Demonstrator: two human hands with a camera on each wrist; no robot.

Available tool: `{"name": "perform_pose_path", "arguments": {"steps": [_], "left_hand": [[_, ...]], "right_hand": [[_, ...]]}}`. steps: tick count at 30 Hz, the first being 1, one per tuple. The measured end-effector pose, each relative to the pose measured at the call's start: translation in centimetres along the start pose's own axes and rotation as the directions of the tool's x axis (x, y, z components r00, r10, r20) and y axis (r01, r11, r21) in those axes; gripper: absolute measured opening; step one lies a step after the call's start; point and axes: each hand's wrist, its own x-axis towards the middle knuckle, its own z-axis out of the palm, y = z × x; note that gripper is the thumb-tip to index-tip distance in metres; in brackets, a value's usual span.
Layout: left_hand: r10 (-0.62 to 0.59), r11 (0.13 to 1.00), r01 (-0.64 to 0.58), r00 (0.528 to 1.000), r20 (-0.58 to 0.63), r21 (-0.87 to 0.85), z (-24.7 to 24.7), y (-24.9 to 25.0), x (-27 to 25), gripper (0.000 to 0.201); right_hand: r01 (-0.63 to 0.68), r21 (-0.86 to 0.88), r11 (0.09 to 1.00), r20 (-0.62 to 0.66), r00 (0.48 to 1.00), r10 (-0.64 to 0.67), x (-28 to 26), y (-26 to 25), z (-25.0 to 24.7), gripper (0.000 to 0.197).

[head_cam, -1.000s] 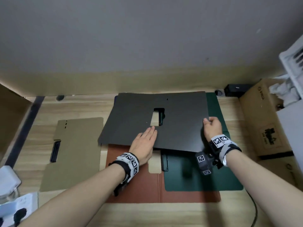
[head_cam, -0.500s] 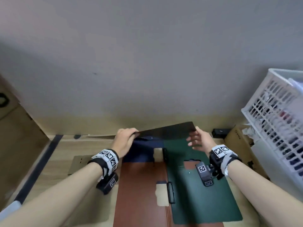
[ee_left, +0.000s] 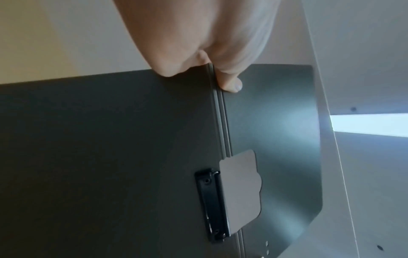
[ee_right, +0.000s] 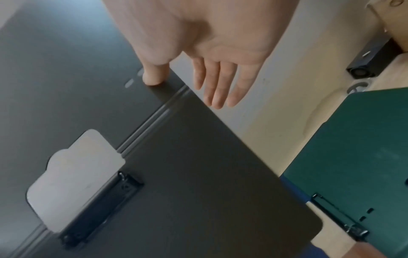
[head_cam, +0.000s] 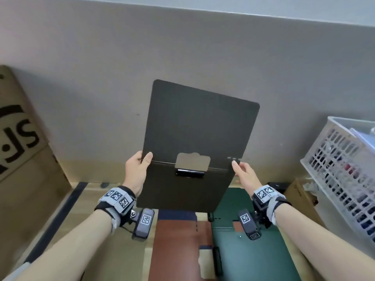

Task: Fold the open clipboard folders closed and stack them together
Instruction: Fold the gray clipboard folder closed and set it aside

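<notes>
Black folder [head_cam: 194, 142] hangs open above the counter [head_cam: 129, 258], left hand [head_cam: 136, 171] pinching its spine, right hand [head_cam: 244, 175] loose-fingered, thumb on its edge. Below it, red [head_cam: 174, 250] and green [head_cam: 253, 258] folders lie unfolded; nothing looks stacked.

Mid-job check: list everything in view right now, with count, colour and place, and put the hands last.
black folder: 1, black, open, held up before the wall
clip: 1, black, at its fold
green folder: 1, green, on the table, right
brown folder: 1, reddish-brown, on the table, left of green
basket: 1, white, far right
cardboard box: 1, brown, far left
left hand: grips the fold's left end
right hand: thumb on the fold's right end, fingers straight
</notes>
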Motion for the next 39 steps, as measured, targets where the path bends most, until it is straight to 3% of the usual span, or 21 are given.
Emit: {"name": "perform_pose_path", "arguments": {"steps": [3,5,9,12,14,16,19,22,26,29,31,34,37,39], "left_hand": [[-0.098,0.992,0.096,0.995,-0.025,-0.08,-0.9,-2.0,-0.5,0.029],[-0.17,0.973,0.163,0.985,-0.026,-0.164,-1.4,-3.6,-1.2,0.032],[-0.416,0.882,0.403,0.909,-0.003,-0.244,-2.4,-6.8,-2.7,0.045],[-0.501,0.862,0.466,0.842,-0.2,-0.199,-4.3,-9.5,-3.3,0.039],[-0.489,0.87,0.475,0.789,-0.373,-0.136,-6.2,-11.0,-3.7,0.034],[-0.499,0.851,0.522,0.766,-0.404,-0.061,-7.9,-12.5,-4.2,0.036],[-0.616,0.76,0.648,0.742,-0.265,0.047,-9.1,-14.5,-6.0,0.038],[-0.749,0.635,0.758,0.651,-0.122,0.149,-8.1,-16.6,-9.1,0.043],[-0.846,0.479,0.833,0.522,-0.107,0.277,-6.6,-20.9,-13.3,0.049],[-0.856,0.39,0.837,0.483,-0.183,0.383,-7.3,-23.7,-15.6,0.059],[-0.859,0.374,0.849,0.469,-0.206,0.374,-7.5,-24.5,-16.5,0.039],[-0.88,0.381,0.875,0.443,-0.174,0.299,-7.1,-24.9,-17.1,0.029],[-0.873,0.356,0.882,0.432,-0.225,0.309,-8.3,-27.6,-17.7,0.054],[-0.86,0.361,0.884,0.439,-0.262,0.295,-10.4,-31.9,-18.7,0.066]], "right_hand": [[0.064,0.067,0.996,0.048,0.997,-0.067,1.1,-0.3,1.0,0.034],[0.092,0.041,0.995,0.018,0.996,-0.093,1.6,-0.3,1.7,0.035],[0.286,-0.108,0.952,-0.073,0.953,-0.294,2.1,-0.6,2.8,0.033],[0.365,-0.279,0.888,0.031,0.928,-0.372,3.2,-0.1,2.9,0.035],[0.378,-0.384,0.843,0.146,0.926,-0.348,4.3,1.2,3.1,0.041],[0.387,-0.467,0.795,0.267,0.919,-0.291,5.1,2.5,3.5,0.042],[0.436,-0.547,0.714,0.457,0.871,-0.182,5.8,4.6,5.3,0.04],[0.444,-0.592,0.673,0.562,0.825,-0.05,6.4,7.6,7.8,0.035],[0.455,-0.61,0.648,0.64,0.766,0.065,6.3,11.8,11.2,0.029],[0.489,-0.632,0.601,0.669,0.735,0.106,6.2,14.7,13.2,0.026],[0.499,-0.631,0.594,0.683,0.721,0.119,6.3,16.6,14.3,0.026],[0.496,-0.627,0.601,0.675,0.73,0.103,6.5,18.7,15.8,0.024],[0.469,-0.594,0.653,0.663,0.746,0.068,6.8,20.4,17.1,0.022],[0.438,-0.602,0.667,0.635,0.77,0.068,6.8,21.3,17.7,0.021]]}}
